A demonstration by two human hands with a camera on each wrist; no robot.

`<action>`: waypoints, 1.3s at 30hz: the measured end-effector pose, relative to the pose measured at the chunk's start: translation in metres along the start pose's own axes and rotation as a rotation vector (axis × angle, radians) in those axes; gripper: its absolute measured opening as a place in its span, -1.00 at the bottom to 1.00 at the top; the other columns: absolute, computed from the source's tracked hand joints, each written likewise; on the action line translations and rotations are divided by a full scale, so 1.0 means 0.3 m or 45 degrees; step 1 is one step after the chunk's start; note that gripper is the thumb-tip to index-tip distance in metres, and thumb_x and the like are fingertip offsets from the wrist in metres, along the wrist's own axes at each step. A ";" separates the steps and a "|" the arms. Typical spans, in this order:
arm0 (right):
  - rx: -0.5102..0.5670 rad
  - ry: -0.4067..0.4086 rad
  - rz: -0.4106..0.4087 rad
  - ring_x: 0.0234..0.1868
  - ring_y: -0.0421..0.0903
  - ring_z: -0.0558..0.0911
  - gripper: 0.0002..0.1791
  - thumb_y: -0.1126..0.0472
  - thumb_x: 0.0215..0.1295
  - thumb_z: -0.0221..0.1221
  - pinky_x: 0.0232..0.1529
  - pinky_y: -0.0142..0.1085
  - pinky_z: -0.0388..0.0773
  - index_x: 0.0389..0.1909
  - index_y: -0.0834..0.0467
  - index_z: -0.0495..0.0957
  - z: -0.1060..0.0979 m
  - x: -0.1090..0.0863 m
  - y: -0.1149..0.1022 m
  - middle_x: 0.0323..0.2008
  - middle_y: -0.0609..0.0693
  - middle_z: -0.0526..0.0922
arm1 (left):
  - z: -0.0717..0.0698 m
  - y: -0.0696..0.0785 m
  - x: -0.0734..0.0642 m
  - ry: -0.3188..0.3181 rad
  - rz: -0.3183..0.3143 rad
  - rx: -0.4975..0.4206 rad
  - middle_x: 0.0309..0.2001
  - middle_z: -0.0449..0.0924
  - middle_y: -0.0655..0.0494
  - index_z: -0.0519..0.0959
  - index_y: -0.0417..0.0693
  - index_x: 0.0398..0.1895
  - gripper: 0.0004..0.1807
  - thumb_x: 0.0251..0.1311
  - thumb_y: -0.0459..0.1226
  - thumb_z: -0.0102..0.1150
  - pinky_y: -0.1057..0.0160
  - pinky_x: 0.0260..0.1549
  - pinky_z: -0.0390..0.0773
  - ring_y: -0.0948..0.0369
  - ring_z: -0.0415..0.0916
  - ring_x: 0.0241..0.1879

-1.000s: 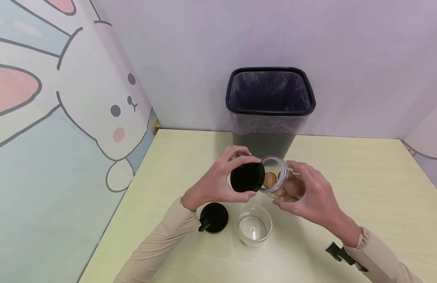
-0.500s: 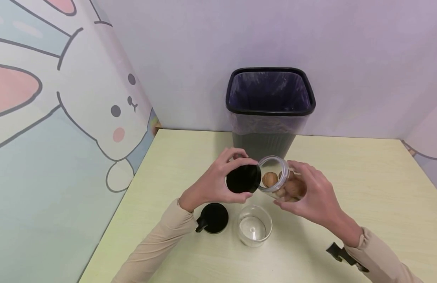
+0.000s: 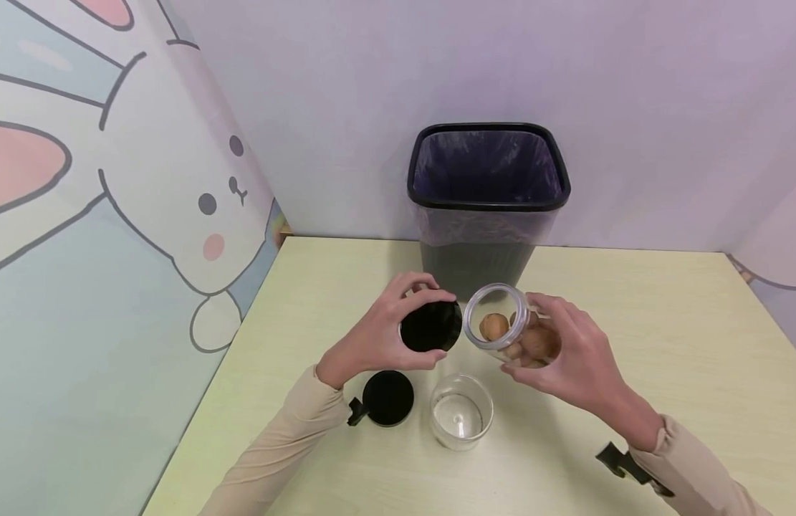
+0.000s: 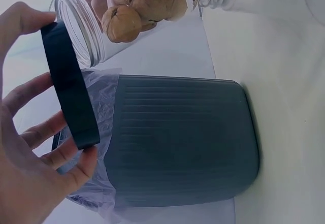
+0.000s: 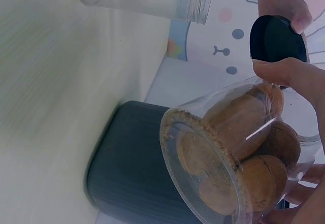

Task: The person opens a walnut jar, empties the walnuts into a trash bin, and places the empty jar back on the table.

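Observation:
In the head view my left hand (image 3: 378, 326) pinches a round black lid (image 3: 431, 326) by its edge, thumb below and fingers above. Just right of it, my right hand (image 3: 574, 351) grips a clear jar (image 3: 494, 287) round its body. The jar is tilted, its uncovered mouth towards the lid. Several walnuts (image 3: 494, 327) lie inside; the left wrist view shows the walnuts (image 4: 147, 3) behind the threaded neck. A gap separates lid and jar mouth. Brown crumbs line the jar's base (image 5: 195, 120) in the right wrist view.
Below the hands on the table (image 3: 662, 344) stand a second clear jar (image 3: 461, 430), without a lid, and another black lid (image 3: 388, 398) to its left. A bag-lined dark bin (image 3: 481, 265) stands behind the hands, near the wall.
My left hand has drawn the lid left, away from the jar mouth, so a gap now shows between them. The right hand and jar have hardly moved.

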State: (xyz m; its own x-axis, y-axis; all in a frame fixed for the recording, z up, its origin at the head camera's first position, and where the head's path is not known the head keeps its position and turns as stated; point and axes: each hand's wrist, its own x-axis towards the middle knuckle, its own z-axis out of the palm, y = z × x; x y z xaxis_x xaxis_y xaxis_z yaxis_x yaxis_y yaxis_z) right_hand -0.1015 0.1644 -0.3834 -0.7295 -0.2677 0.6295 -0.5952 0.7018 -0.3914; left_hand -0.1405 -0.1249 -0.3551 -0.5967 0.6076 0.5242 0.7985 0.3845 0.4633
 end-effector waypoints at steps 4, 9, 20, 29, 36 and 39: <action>-0.001 0.006 0.004 -0.22 0.01 0.53 0.05 -0.03 -0.62 0.57 -0.34 -0.04 0.43 0.13 0.15 0.44 -0.001 -0.002 0.001 -0.12 -0.02 0.58 | -0.002 -0.007 -0.009 -0.002 -0.003 0.008 0.08 0.30 0.17 0.50 0.15 0.13 -0.33 -0.20 -0.04 0.39 0.24 -0.04 0.35 0.25 0.21 -0.01; 0.001 0.015 0.006 -0.23 0.00 0.53 0.04 -0.03 -0.62 0.57 -0.34 -0.04 0.42 0.13 0.14 0.45 -0.002 -0.004 0.003 -0.11 -0.04 0.58 | -0.001 -0.018 -0.019 -0.006 -0.022 0.015 0.09 0.30 0.17 0.50 0.15 0.13 -0.33 -0.19 -0.05 0.39 0.24 -0.06 0.35 0.25 0.21 -0.02; 0.001 0.022 0.013 -0.23 0.01 0.53 0.04 -0.04 -0.62 0.57 -0.34 -0.04 0.42 0.12 0.15 0.45 -0.007 -0.008 0.006 -0.12 -0.03 0.59 | 0.010 -0.053 -0.043 -0.008 -0.065 0.026 0.11 0.31 0.16 0.50 0.16 0.15 -0.33 -0.18 -0.06 0.40 0.19 -0.04 0.37 0.22 0.21 0.01; -0.001 0.018 0.033 -0.24 -0.01 0.52 0.07 0.01 -0.66 0.59 -0.34 -0.05 0.40 0.14 0.12 0.45 -0.016 -0.016 0.005 -0.10 -0.05 0.58 | 0.022 -0.076 -0.065 -0.013 -0.087 0.028 0.14 0.30 0.18 0.49 0.17 0.16 -0.34 -0.14 -0.06 0.40 0.20 -0.02 0.34 0.22 0.21 0.02; -0.008 0.026 0.044 -0.25 -0.02 0.52 0.08 0.02 -0.67 0.60 -0.34 -0.05 0.39 0.15 0.11 0.44 -0.023 -0.021 0.007 -0.10 -0.04 0.59 | 0.025 -0.084 -0.080 -0.049 -0.167 0.016 0.13 0.29 0.21 0.49 0.19 0.17 -0.35 -0.11 -0.04 0.39 0.18 -0.03 0.35 0.24 0.19 0.03; -0.008 0.026 0.045 -0.25 -0.02 0.52 0.08 0.02 -0.67 0.60 -0.33 -0.06 0.39 0.15 0.12 0.44 -0.025 -0.023 0.007 -0.10 -0.04 0.59 | 0.032 -0.092 -0.089 -0.056 -0.188 0.025 0.12 0.29 0.20 0.49 0.20 0.16 -0.35 -0.12 -0.04 0.39 0.17 -0.03 0.36 0.24 0.19 0.02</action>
State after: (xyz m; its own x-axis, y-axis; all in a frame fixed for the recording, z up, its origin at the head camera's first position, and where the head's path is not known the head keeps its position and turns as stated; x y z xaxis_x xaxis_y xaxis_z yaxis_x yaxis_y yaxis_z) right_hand -0.0952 0.1726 -0.3834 -0.7431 -0.2292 0.6287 -0.5669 0.7148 -0.4095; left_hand -0.1458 -0.1452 -0.3886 -0.7038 0.5734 0.4195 0.7042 0.4847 0.5188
